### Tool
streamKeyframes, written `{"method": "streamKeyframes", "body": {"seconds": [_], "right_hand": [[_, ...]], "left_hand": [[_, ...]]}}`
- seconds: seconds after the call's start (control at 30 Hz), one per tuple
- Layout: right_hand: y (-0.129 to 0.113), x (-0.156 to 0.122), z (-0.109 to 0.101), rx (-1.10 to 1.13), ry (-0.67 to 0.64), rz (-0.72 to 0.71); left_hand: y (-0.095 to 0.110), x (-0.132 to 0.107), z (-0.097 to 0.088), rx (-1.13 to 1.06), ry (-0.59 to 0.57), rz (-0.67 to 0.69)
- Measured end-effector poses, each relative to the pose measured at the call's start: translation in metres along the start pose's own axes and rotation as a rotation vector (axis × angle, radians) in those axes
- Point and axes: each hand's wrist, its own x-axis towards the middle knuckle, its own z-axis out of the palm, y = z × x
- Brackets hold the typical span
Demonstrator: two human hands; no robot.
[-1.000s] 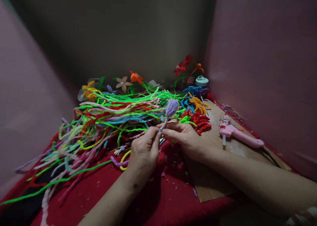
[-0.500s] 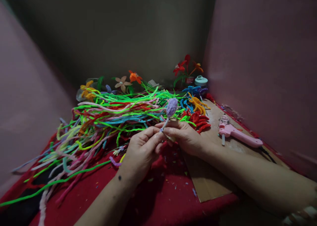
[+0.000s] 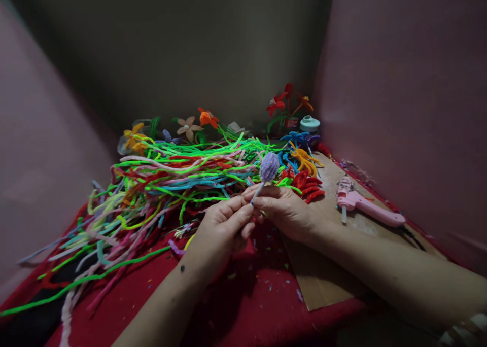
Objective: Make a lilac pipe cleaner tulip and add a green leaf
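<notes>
A lilac pipe-cleaner bud [image 3: 269, 167] on a thin stem stands up between my two hands. My left hand [image 3: 222, 228] pinches the stem from the left, thumb against forefinger. From the right, my right hand [image 3: 283, 210] closes its fingertips on the same stem just below the bud. Both hands hover over the red cloth [image 3: 243, 296], in front of a wide heap of pipe cleaners [image 3: 175, 184] in green, pink, blue, red and yellow.
A pink glue gun [image 3: 367, 207] lies on a brown board [image 3: 331, 286] at the right. Finished pipe-cleaner flowers [image 3: 205, 117] and a red bunch [image 3: 285, 103] stand at the back with a pale lidded jar [image 3: 309, 124]. Red petals [image 3: 308, 184] lie by my right hand. Pink walls close both sides.
The bud has tipped slightly to the right. My left hand has rolled so its thumb and fingers show more; both hands keep hold of the stem.
</notes>
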Motion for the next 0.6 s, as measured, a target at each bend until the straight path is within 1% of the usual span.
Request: {"method": "streamKeyframes", "body": {"seconds": [0.07, 0.13, 0.17, 0.2, 0.27, 0.33, 0.4, 0.5, 0.6], "right_hand": [[0.001, 0.0, 0.0, 0.005, 0.024, 0.021], [0.001, -0.001, 0.001, 0.01, 0.062, 0.033], [0.002, -0.001, 0.001, 0.007, 0.082, 0.04], [0.003, -0.001, 0.002, 0.001, 0.099, 0.046], [0.004, -0.002, 0.003, -0.021, 0.118, 0.057], [0.005, -0.002, 0.004, -0.048, 0.127, 0.06], [0.005, -0.002, 0.004, -0.068, 0.131, 0.054], [0.005, -0.001, 0.005, -0.068, 0.124, 0.043], [0.003, -0.002, 0.006, -0.051, 0.103, 0.029]], "left_hand": [[-0.004, 0.0, 0.001, 0.321, 0.099, 0.151], [-0.011, 0.001, 0.002, 0.702, 0.201, 0.318], [-0.014, 0.001, 0.002, 0.885, 0.251, 0.38], [-0.018, 0.002, 0.001, 1.038, 0.288, 0.432], [-0.024, 0.003, 0.0, 1.229, 0.336, 0.498], [-0.027, 0.004, -0.002, 1.304, 0.36, 0.542], [-0.028, 0.005, -0.004, 1.299, 0.364, 0.582], [-0.024, 0.005, -0.005, 1.176, 0.355, 0.595], [-0.019, 0.003, -0.003, 1.007, 0.359, 0.509]]}}
